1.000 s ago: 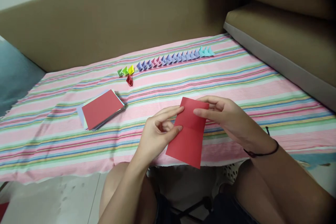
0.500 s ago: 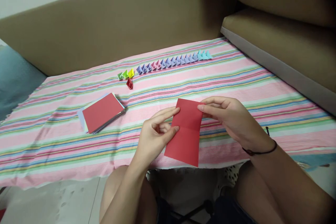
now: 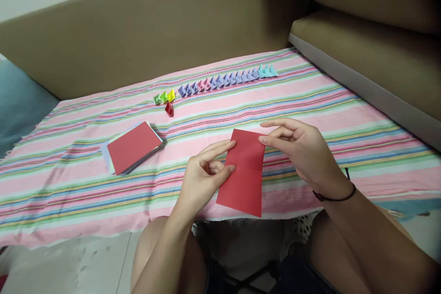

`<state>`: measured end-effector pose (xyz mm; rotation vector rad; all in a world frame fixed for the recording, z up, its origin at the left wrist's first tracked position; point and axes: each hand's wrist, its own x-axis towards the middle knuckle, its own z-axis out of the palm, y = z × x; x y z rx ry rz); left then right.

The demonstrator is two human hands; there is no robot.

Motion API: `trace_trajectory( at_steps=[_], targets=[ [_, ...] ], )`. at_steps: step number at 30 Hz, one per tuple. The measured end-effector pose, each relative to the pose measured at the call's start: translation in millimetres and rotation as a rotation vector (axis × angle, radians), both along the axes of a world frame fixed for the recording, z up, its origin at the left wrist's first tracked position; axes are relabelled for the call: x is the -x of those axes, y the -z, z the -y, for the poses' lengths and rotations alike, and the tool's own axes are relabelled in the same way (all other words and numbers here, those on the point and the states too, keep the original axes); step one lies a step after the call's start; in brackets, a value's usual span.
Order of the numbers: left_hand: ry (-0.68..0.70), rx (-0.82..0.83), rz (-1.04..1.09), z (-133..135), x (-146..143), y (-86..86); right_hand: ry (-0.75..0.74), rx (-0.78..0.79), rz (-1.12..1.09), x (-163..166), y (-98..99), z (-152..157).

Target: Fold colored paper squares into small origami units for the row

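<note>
A red sheet of paper (image 3: 241,172) with a crease across its middle is held up over the near edge of the cloth. My left hand (image 3: 206,170) grips its left edge, thumb on the front and index finger at the upper left. At the top right corner, my right hand (image 3: 292,144) has its thumb on the paper; the index finger is raised off it and the other fingers are curled behind the thumb. To the left lies a stack of coloured paper (image 3: 134,148) with a red sheet on top. Beyond it sits a small folded red paper piece (image 3: 169,109).
A long row of folded paper pieces (image 3: 220,81) in purple, pink and turquoise runs along the back, with green and yellow ones (image 3: 164,97) at its left. A striped cloth (image 3: 86,183) covers the surface. A brown backrest (image 3: 155,32) stands behind, brown cushions (image 3: 372,55) at right.
My right index finger has lifted away from the paper's top edge, and the right hand has opened slightly upward. My left hand and the sheet stay nearly in place.
</note>
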<state>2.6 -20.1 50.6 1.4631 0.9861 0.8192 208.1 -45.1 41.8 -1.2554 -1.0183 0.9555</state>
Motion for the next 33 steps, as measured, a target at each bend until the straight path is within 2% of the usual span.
trace_trajectory(
  at_steps=[7,19,21,24,27,33],
  targets=[
    [-0.011,-0.002,-0.003,-0.2,0.2,-0.5,-0.057,0.003,-0.016,1.2,2.8,-3.1],
    [-0.024,0.023,0.003,1.2,-1.5,-1.8,0.039,-0.082,-0.041,2.3,1.7,-2.7],
    [-0.041,0.031,0.018,1.1,-1.5,-1.8,0.014,-0.045,-0.107,5.1,1.3,-3.2],
    [-0.058,0.045,0.032,1.1,-1.3,-1.7,-0.123,0.045,-0.182,9.0,0.5,-3.1],
    [-0.055,0.036,0.033,1.2,-1.1,-1.4,-0.224,0.069,-0.181,11.6,0.0,-1.8],
    [-0.052,0.036,0.026,1.5,-2.3,-0.7,-0.159,0.027,-0.12,13.3,2.7,0.7]
  ],
)
